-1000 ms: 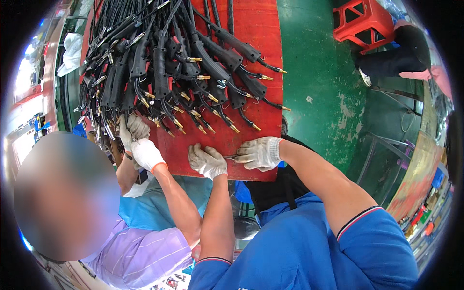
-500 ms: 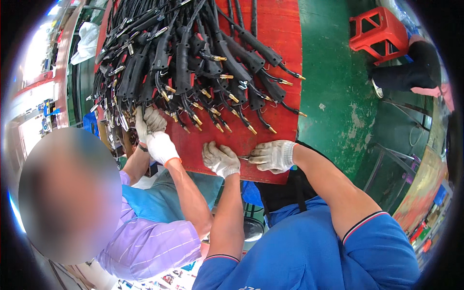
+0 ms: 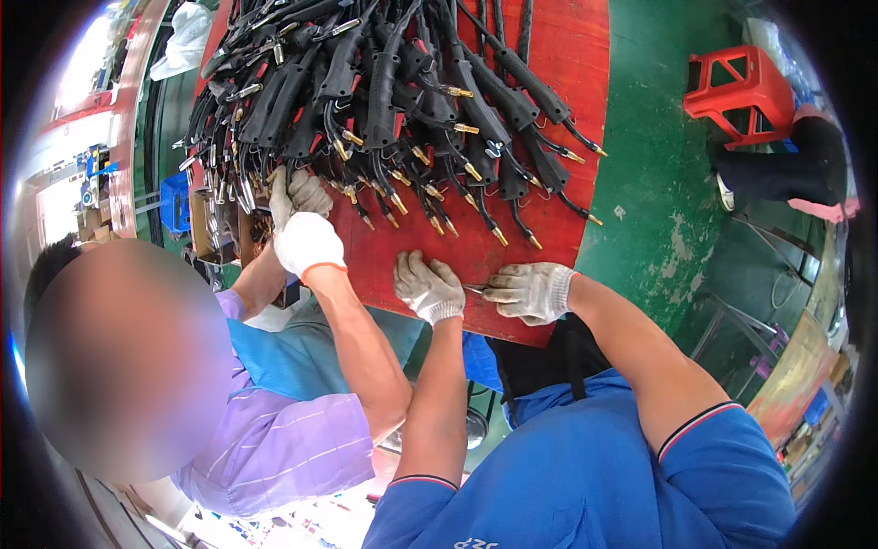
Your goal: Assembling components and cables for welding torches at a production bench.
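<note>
Both my hands wear off-white knit gloves and rest low over the red tabletop (image 3: 430,242) near its front edge. My right hand (image 3: 528,291) is closed on a thin metal piece (image 3: 473,288), whose tip sticks out toward the left. Close beside that tip, my left hand (image 3: 428,286) has its fingers curled down; what lies under them, if anything, is hidden. Beyond my hands lies a heap of black welding torches (image 3: 382,105) with bent necks and brass tips pointing toward me.
At my left a co-worker in a purple shirt (image 3: 274,448) reaches to the heap's near left corner with gloved hands (image 3: 309,240). A blue bin (image 3: 175,203) stands beyond the table's left side. Right of the table, a red stool (image 3: 739,96) and another person's dark-clad leg (image 3: 777,176) show on the green floor.
The whole scene sits slightly further right and lower in the picture as the view shifts. My hands stay close together at the table edge, the metal piece still between them.
</note>
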`<state>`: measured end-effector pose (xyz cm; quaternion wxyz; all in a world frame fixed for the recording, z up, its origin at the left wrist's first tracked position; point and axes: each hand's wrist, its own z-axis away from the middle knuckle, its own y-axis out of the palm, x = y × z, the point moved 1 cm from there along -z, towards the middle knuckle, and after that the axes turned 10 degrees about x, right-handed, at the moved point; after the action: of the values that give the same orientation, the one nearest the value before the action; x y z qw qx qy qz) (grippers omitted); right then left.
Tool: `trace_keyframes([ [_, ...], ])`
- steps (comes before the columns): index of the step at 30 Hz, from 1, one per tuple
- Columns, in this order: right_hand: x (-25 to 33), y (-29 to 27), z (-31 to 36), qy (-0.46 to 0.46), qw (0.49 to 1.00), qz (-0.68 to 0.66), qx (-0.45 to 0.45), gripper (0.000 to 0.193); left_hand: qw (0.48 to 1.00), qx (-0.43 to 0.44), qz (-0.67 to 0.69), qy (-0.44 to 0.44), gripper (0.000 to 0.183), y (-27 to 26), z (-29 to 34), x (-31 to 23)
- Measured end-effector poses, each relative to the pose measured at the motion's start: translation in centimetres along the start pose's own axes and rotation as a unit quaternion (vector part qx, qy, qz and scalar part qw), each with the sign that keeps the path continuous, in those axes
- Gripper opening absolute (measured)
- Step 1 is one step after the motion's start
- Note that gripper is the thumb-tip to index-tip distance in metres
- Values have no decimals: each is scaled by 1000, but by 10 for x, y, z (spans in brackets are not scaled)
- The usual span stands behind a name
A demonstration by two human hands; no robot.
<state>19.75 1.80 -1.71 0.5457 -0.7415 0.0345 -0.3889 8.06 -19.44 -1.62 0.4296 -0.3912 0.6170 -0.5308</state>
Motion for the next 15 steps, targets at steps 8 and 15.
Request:
trace_keyframes([
  [8, -2, -3, -2, 3, 1000, -6, 17, 46, 1000, 8, 2, 3, 39, 4, -1, 5],
  [15, 6, -11, 0, 31, 1000, -6, -3, 42, 1000, 12, -21, -7, 37, 1, 2, 3],
])
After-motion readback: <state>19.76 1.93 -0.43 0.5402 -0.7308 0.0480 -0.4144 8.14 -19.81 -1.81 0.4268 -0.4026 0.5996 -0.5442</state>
